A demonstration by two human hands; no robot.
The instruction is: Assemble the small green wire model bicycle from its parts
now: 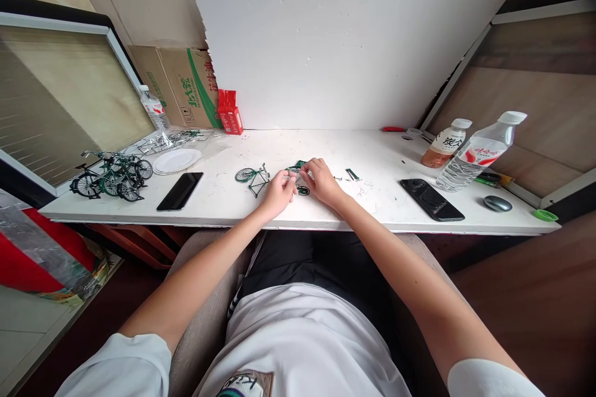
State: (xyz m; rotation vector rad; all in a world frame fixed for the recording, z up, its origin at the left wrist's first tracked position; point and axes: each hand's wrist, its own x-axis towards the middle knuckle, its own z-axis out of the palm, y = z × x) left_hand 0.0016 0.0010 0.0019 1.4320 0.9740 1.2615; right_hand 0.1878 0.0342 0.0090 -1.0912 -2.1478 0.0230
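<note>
Both hands meet low over the middle of the white table (218, 205). My left hand (280, 192) has its fingers pinched together. My right hand (322, 182) is pinched too, right beside it; something thin and small lies between the fingertips, too fine to make out. Left of the hands lies a green model bicycle frame (255, 186) with a spoked wheel (244, 175) at one end. A small dark wheel (303, 190) rests under the fingers, partly hidden. Green parts (301, 164) show just behind the fingertips. A small green piece (352, 174) lies to the right.
Several model bicycles (112, 177) stand at the left, near white plates (177, 162) and a phone (180, 191). At right are another phone (431, 200), a mouse (497, 203), a water bottle (479, 152) and a drink bottle (444, 144). Behind stand a red box (230, 113) and a white board (344, 43).
</note>
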